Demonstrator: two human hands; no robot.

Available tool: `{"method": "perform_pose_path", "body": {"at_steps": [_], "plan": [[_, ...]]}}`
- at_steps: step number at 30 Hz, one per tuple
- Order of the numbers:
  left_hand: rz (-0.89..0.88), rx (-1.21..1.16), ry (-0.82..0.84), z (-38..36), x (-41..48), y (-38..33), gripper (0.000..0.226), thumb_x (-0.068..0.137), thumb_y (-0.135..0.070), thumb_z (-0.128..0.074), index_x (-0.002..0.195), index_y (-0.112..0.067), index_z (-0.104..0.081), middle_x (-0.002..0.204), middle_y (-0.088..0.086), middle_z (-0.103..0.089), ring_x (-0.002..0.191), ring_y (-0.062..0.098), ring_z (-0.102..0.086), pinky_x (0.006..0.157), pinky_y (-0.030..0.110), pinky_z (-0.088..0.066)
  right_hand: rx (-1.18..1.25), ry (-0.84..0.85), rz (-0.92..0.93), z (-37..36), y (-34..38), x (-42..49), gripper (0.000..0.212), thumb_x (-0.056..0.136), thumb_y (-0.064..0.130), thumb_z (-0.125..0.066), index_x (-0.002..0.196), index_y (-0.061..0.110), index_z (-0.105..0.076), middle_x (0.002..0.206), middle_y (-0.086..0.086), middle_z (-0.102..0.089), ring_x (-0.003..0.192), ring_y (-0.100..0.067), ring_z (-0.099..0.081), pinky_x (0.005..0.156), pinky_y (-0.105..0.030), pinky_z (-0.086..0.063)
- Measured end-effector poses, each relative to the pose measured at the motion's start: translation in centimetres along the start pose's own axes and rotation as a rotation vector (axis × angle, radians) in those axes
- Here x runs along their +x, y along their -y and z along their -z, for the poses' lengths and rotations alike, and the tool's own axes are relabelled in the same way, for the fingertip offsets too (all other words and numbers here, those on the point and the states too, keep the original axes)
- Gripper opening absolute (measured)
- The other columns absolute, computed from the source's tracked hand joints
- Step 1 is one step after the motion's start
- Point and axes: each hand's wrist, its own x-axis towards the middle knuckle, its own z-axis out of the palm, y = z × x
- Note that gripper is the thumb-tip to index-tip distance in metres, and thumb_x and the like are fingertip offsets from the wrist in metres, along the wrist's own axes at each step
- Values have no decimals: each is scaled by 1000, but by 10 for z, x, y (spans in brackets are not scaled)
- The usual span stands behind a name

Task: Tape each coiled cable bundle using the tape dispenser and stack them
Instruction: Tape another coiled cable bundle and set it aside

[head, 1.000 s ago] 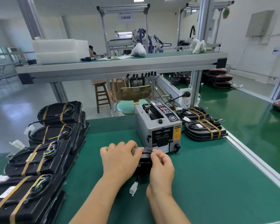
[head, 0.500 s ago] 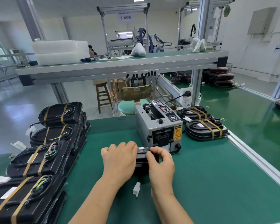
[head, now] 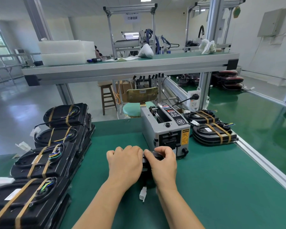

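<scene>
A black cable bundle (head: 146,164) stands on edge on the green mat, mostly hidden between my hands; its white plug (head: 142,195) hangs down below. My left hand (head: 125,162) grips the bundle's left side. My right hand (head: 163,162) grips its right side, thumb and forefinger pinched on the top edge. The grey tape dispenser (head: 165,126) sits just behind them, its outlet facing me. Taped bundles lie stacked at the left (head: 45,159) and at the right (head: 213,133) of the dispenser.
The green mat (head: 213,187) ends at an aluminium rail (head: 262,166) on the right. An overhead shelf (head: 130,66) spans the bench. A wall socket (head: 194,99) with the dispenser's plug sits behind, and a stool (head: 106,96) and green chair (head: 132,108) beyond the far edge.
My right hand has shifted its fingers along the bundle's top edge, first pinching close to the left hand, then spreading right again. The left hand and bundle stay put.
</scene>
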Motion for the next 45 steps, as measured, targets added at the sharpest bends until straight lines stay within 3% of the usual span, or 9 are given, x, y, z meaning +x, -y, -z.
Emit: {"method": "perform_pose_path", "body": {"at_steps": [8,12,15,25,31,34,38,42,45], "plan": [[10,8,-41,-3,2,-2,28,101,-27,-27,96,-28,-55,98,-7,-62,83,20,-48,73,34,-26,188,-39,-13,1,-14,13,20,92,27,-68,75,17,-66,88,-3,-66,82,-16,-57,80,-31,-47],[-1,25,-39,-1,1,-2,29,101,-30,-26,97,-29,-54,99,-8,-61,84,20,-49,73,34,-26,190,65,-8,4,-19,7,10,84,33,-77,88,26,-70,101,6,-66,92,-7,-63,83,-22,-50],[-19,84,-20,2,1,-2,25,100,-29,-28,100,-29,-53,100,-8,-59,80,20,-45,70,34,-24,163,143,2,8,-22,5,24,79,32,-82,99,30,-68,108,5,-64,100,-10,-63,90,-28,-52],[-16,114,-16,4,1,-4,23,98,-24,-30,99,-29,-52,100,-7,-59,79,20,-42,69,34,-23,-150,371,294,33,-11,26,28,82,25,-81,105,31,-67,107,12,-69,102,0,-63,89,-11,-46],[-23,114,-9,4,2,-3,25,99,-25,-28,102,-30,-52,102,-8,-59,87,20,-51,71,33,-26,-385,380,527,40,0,34,25,84,31,-78,106,21,-72,98,16,-70,95,0,-64,88,-17,-51],[-19,117,4,5,1,-3,25,100,-25,-27,103,-30,-51,102,-7,-58,86,20,-49,71,33,-26,-221,396,350,52,-11,32,25,85,25,-77,110,25,-73,104,16,-73,102,-2,-65,96,-27,-51],[-20,116,11,6,-1,1,24,99,-24,-30,108,-31,-51,101,-8,-57,85,19,-47,71,33,-26,-16,594,25,62,-30,21,63,72,24,-84,130,29,-59,126,11,-67,119,-4,-60,108,-28,-44],[16,-98,-12,4,-4,7,30,100,-37,-31,109,-37,-59,104,-11,-55,102,17,-51,90,36,-34,-154,489,159,50,-30,17,51,72,10,-84,110,37,-62,107,10,-72,102,-5,-66,98,-30,-50],[-26,-340,-28,7,-14,16,45,86,-68,-35,122,-48,-55,124,-22,-42,127,7,-37,117,42,-8,-129,383,241,44,-23,15,54,69,9,-81,111,37,-62,107,13,-70,102,-6,-64,94,-27,-50]]}}
